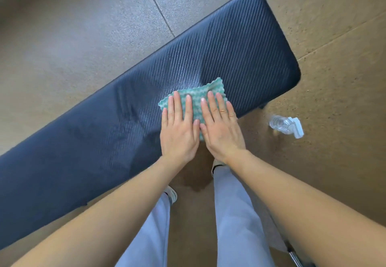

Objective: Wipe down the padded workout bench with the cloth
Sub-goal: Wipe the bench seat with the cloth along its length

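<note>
The green cloth [197, 99] lies flat on the dark padded bench [229, 53], near its close edge. The left hand [179, 128] and right hand [221, 128] press on it side by side, fingers straight. A clear spray bottle [286, 124] lies on the brown floor [344, 37] beside the bench.

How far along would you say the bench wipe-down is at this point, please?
Roughly midway, I'd judge. Done: damp-looking streaks mark the bench left of the cloth; the spray bottle lies on the floor. In hand: left hand and right hand press flat on the cloth. Left: both bench ends show no clear streaks.
</note>
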`<state>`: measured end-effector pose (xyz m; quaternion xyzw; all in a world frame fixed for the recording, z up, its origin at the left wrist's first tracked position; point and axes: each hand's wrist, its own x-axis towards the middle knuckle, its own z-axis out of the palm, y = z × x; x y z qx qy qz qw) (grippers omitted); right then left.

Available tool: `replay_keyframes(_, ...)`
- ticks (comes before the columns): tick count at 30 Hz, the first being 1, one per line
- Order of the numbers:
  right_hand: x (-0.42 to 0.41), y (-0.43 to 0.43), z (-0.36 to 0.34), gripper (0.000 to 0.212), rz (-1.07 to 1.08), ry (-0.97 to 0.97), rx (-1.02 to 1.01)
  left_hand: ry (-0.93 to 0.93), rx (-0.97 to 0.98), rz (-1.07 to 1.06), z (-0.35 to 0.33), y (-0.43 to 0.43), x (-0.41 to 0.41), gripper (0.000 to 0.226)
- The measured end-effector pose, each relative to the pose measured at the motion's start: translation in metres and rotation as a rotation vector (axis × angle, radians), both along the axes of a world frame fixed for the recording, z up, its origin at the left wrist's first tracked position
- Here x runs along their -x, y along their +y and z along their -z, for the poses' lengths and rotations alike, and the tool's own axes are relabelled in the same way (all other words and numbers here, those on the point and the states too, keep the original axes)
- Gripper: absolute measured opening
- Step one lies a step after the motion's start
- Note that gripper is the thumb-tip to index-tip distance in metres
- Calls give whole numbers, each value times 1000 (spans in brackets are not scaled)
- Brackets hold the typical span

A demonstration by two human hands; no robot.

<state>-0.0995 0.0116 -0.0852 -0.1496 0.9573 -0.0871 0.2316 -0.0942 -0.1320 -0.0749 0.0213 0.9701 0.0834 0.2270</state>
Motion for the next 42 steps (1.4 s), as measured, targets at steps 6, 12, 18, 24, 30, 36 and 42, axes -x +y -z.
replay_keyframes(6,141,-26,6,65,-71,103,-33,40,11,-58,15,-32,134,70)
replay_keyframes(12,180,-35,7,67,-77,170,-113,-22,-28,44,15,-50,186,64)
replay_keyframes(18,103,-45,4,77,-225,111,-104,77,66,143,9,-79,104,67)
replay_keyframes(24,-15,-66,0,81,-404,31,-89,-1,90,4,-2,-95,-52,73)
replay_keyframes(30,-77,-74,-3,76,-555,-47,-32,-128,37,-173,-16,-88,-156,78)
replay_keyframes(36,-56,-103,-3,69,-665,-17,-8,-103,6,-345,-14,-107,-148,75)
replay_keyframes(42,29,-201,6,63,-538,92,4,35,88,-430,3,-189,-28,74)
